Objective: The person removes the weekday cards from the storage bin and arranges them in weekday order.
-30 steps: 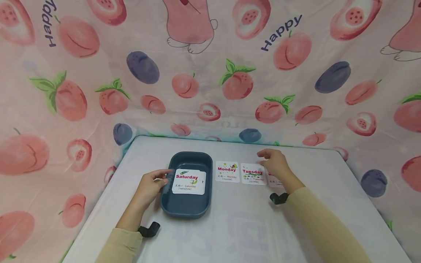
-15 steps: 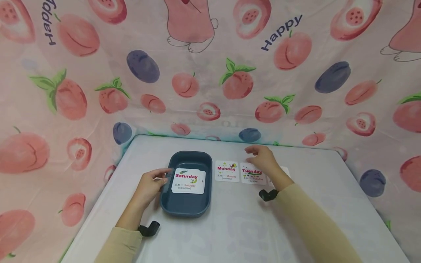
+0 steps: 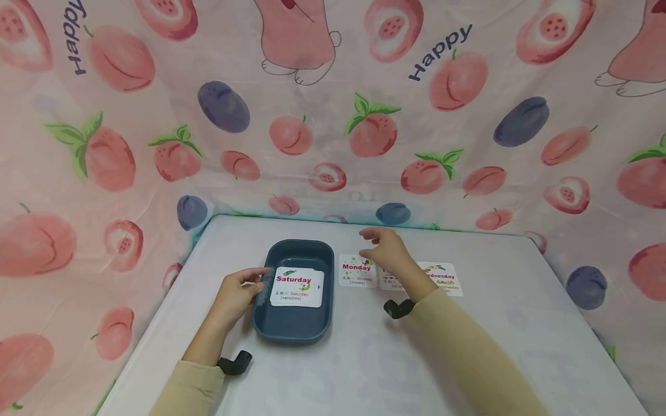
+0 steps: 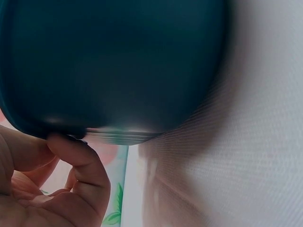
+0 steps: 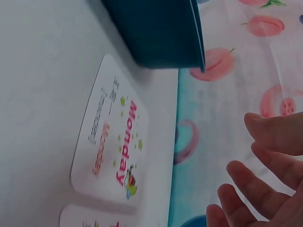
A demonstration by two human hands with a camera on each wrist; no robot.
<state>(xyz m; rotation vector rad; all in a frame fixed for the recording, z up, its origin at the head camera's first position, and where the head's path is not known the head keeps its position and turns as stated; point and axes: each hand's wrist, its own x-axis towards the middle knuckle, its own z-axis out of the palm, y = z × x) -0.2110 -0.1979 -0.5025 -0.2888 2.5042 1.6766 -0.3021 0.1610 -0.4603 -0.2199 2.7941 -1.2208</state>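
Observation:
My left hand [image 3: 235, 297] pinches the left rim of a dark blue rectangular plastic bin [image 3: 292, 328] between thumb and fingers. The left wrist view shows those fingers [image 4: 85, 170] at the rim of the bin. Inside the bin lies a stack of white cards, a "Saturday" card [image 3: 296, 292] on top. Over the row of cards to the right, my right hand [image 3: 389, 253] hovers with nothing in it, fingers spread. Nearest to it is a "Monday" card [image 3: 356, 276], flat on the table. The forearm partly hides a "Tuesday" card [image 3: 389, 283] and overlaps a "Wednesday" card [image 3: 446, 282].
A white cloth [image 3: 359, 370] covers the table. Behind and beside it hangs a pink curtain [image 3: 322, 104] printed with peaches. Black wrist mounts [image 3: 236, 363] sit on both wrists. The bin's wall stands just left of the Monday card.
My right hand has moved left, from above the Tuesday and Wednesday cards to above the Monday card, uncovering most of the Wednesday card. The left hand and bin have stayed in place.

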